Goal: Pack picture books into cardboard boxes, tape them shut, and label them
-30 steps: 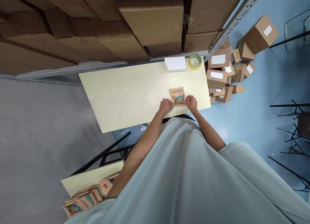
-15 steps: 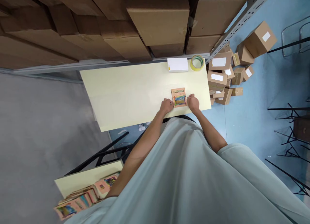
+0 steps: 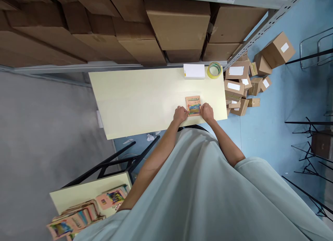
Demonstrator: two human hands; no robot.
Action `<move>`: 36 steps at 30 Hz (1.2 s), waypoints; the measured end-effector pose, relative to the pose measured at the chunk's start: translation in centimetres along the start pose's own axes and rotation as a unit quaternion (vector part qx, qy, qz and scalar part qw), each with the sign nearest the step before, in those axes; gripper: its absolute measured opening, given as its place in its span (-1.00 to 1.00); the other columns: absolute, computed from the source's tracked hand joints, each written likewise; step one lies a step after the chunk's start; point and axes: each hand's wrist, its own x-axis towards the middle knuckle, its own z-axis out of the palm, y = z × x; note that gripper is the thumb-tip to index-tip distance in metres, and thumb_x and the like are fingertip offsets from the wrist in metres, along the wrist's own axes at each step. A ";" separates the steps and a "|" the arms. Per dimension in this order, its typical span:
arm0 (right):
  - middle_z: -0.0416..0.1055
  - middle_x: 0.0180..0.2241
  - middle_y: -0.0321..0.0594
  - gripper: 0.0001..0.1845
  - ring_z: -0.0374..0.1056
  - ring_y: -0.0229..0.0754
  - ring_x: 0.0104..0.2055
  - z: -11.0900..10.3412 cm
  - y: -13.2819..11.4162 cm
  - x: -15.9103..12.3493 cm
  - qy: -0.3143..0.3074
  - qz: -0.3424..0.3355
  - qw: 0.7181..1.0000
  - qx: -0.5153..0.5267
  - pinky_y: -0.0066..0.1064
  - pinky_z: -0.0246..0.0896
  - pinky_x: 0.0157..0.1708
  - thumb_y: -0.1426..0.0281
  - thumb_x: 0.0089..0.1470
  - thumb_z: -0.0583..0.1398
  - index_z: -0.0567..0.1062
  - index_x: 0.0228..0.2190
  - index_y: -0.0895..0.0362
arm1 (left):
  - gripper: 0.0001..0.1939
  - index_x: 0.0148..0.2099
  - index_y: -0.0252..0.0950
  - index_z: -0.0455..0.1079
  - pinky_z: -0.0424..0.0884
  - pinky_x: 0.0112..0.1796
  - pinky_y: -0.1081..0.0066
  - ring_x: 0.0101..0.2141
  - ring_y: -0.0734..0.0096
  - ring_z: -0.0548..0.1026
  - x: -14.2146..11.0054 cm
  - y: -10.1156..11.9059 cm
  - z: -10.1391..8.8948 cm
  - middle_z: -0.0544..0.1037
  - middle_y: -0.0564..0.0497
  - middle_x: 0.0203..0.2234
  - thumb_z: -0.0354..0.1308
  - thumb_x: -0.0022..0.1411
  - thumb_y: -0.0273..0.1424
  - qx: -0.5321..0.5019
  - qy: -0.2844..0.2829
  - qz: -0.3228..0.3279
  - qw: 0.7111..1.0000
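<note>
Right of frame centre, the booklet (image 3: 193, 106) lies lengthwise up the frame, between our left hand (image 3: 180, 114) and right hand (image 3: 207, 112), equally near; whether either grip pinches, we cannot tell.

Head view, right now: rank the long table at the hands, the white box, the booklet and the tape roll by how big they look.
1. Long table
2. White box and booklet: too alike to rank
3. Tape roll

Large cardboard cartons (image 3: 179, 27) fill the metal rack (image 3: 260, 0) across the top. Right of upper centre, a white box (image 3: 194, 71) sits beside a yellow tape roll (image 3: 209, 73). Labelled parcels (image 3: 235, 94) heap at upper right.
</note>
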 end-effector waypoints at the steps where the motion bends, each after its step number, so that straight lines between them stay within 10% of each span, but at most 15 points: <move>1: 0.58 -0.02 0.12 -0.88 0.51 0.09 0.03 -0.1 0.0 -0.1 0.008 -0.007 1.000 0.022 -0.20 0.36 0.06 0.39 0.44 0.04 0.37 -0.19 0.06 | -0.82 -0.24 -0.21 0.49 0.45 0.02 0.11 0.02 -0.03 0.50 0.0 0.0 0.0 0.48 -0.20 -0.04 0.36 0.33 -0.24 -0.001 0.002 0.000 1.000; 9: 0.67 -0.20 -0.17 -0.73 0.61 -0.02 -0.07 -0.4 -0.6 0.0 0.022 0.093 0.975 0.202 -0.29 0.46 -0.05 0.17 0.26 0.28 0.48 -0.10 0.05 | -0.82 -0.27 -0.21 0.46 0.44 0.01 0.14 0.04 0.00 0.48 -0.6 0.6 0.1 0.49 -0.18 -0.05 0.34 0.34 -0.27 -0.022 0.021 -0.011 0.999; 18: 0.68 -0.19 -0.19 -0.86 0.62 -0.06 -0.18 -1.6 -3.8 -2.4 0.029 0.018 0.984 0.175 -0.28 0.50 -0.07 0.25 0.30 0.25 0.55 -0.19 0.03 | -0.90 -0.09 -0.20 0.49 0.53 -0.03 0.22 -0.12 0.21 0.61 -2.0 1.6 -0.8 0.66 -0.05 -0.16 0.30 0.35 -0.40 -0.112 0.050 -0.007 0.992; 23: 0.64 -0.19 -0.22 -0.86 0.60 -0.10 -0.10 -0.8 -6.2 -3.3 0.004 -0.030 0.984 0.174 -0.30 0.49 0.00 0.27 0.32 0.24 0.51 -0.11 0.02 | -0.75 0.00 -0.20 0.45 0.59 -0.03 0.25 -0.07 0.27 0.67 -3.9 2.5 -1.5 0.70 -0.07 -0.08 0.14 0.51 -0.13 -0.337 0.061 0.041 0.939; 31: 0.57 0.07 -0.10 -0.69 0.55 -0.07 0.11 2.2 -8.5 -3.9 -0.114 -0.155 0.956 0.222 -0.32 0.57 -0.01 0.34 0.26 0.32 0.56 0.04 0.06 | -0.73 -0.10 -0.18 0.38 0.49 -0.25 0.38 -0.39 0.36 0.53 -5.2 0.8 -3.9 0.53 0.11 -0.46 0.26 0.42 -0.11 -0.344 0.158 -0.060 0.924; 36: 0.58 0.14 -0.07 -0.71 0.59 -0.07 0.08 2.6 -7.0 -1.7 -0.117 -0.068 0.973 0.188 -0.22 0.54 0.14 0.33 0.32 0.30 0.59 0.05 0.07 | -0.82 -0.24 -0.21 0.42 0.34 -0.37 0.43 -0.47 0.42 0.35 -4.4 -1.3 -5.1 0.36 0.17 -0.57 0.27 0.35 -0.23 -0.371 0.192 -0.094 0.904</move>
